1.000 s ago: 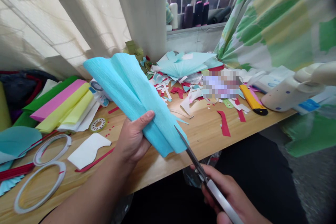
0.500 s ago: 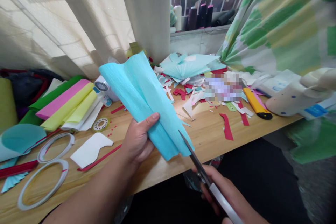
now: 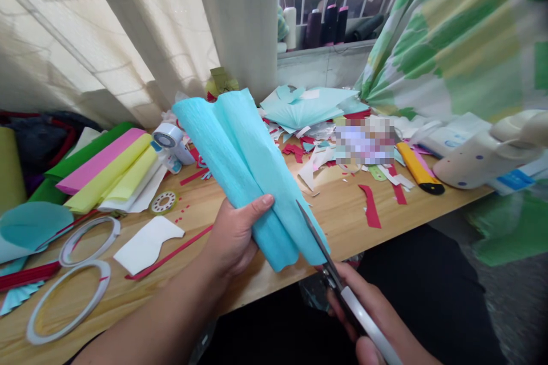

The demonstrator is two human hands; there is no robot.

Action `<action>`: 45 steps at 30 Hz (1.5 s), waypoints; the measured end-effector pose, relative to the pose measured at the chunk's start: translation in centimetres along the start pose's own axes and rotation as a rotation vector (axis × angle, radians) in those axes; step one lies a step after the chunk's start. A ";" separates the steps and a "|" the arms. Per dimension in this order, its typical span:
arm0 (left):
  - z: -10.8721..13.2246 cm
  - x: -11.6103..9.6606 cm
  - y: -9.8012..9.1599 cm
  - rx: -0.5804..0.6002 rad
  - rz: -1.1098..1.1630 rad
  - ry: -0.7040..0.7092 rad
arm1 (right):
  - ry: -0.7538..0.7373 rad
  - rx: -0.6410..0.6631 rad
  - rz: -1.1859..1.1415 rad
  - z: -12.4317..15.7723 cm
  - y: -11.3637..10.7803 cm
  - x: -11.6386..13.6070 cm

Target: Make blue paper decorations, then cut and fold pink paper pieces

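Observation:
My left hand (image 3: 233, 234) grips a folded length of light blue crepe paper (image 3: 240, 154) near its lower end, thumb across the front, and holds it tilted up to the left above the wooden table (image 3: 342, 222). My right hand (image 3: 368, 316) is closed round the grey handles of a pair of scissors (image 3: 331, 271). The blades lie along the paper's lower right edge, partly into it.
Rolled sheets of green, pink and yellow paper (image 3: 103, 168) lie at the left with tape rings (image 3: 68, 302), a tape dispenser (image 3: 171, 140) and a white offcut (image 3: 145, 242). Red and blue scraps, a yellow cutter (image 3: 415, 168) and a white glue gun (image 3: 488, 154) lie to the right.
The scissors have slid further up along the blue paper's right edge. The paper and my left hand have shifted a little to the right and down.

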State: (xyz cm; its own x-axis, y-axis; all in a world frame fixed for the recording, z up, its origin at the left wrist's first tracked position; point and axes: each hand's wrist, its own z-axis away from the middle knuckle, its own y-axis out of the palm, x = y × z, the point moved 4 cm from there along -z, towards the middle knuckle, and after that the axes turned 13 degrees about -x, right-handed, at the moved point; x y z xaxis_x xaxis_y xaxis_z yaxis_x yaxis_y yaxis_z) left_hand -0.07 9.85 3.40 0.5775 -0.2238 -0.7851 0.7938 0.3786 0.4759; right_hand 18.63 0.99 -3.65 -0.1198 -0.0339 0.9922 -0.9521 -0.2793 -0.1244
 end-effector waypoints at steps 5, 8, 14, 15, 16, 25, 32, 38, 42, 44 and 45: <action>0.1 0.2 0.1 0.003 -0.038 -0.015 | -0.005 -0.074 -0.011 -0.5 -0.1 -1.5; 0.1 0.2 0.0 0.002 -0.051 -0.015 | -0.022 -0.091 0.003 -0.6 -0.2 -1.3; 0.1 0.4 -0.1 0.013 -0.071 -0.023 | 0.044 -0.059 0.006 -0.4 -0.2 -0.6; 0.2 0.4 -0.1 0.019 -0.078 -0.019 | 0.062 -0.055 0.003 -0.4 -0.1 -0.7; 0.2 0.4 -0.1 0.024 -0.089 -0.014 | 0.072 -0.048 0.001 -0.4 -0.1 -0.7; 0.3 0.6 -0.3 -0.002 -0.174 -0.015 | -0.024 -0.095 0.090 -1.2 -0.1 0.2; 0.3 0.5 -0.3 -0.031 -0.189 0.001 | -0.047 -0.139 0.122 -1.4 0.1 0.2; 0.3 0.7 -0.4 -0.032 -0.252 0.042 | -0.021 -0.176 0.130 -1.5 0.1 0.6; 0.6 0.7 -0.6 -0.027 -0.344 0.093 | -0.028 -0.090 0.119 -1.5 0.2 1.0; 0.9 0.7 -0.6 -0.017 -0.384 0.115 | -0.053 -0.089 0.134 -1.6 0.2 0.9; 1.1 0.7 -0.6 -0.017 -0.394 0.120 | -0.060 -0.107 0.140 -1.6 0.2 0.8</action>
State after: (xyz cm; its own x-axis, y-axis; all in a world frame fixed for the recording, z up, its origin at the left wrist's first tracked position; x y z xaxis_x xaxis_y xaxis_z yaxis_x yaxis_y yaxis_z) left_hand 0.10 8.52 3.01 0.2027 -0.2488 -0.9471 0.9460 0.2995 0.1238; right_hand 17.90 2.39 -2.86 -0.2390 -0.1231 0.9632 -0.9522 -0.1646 -0.2573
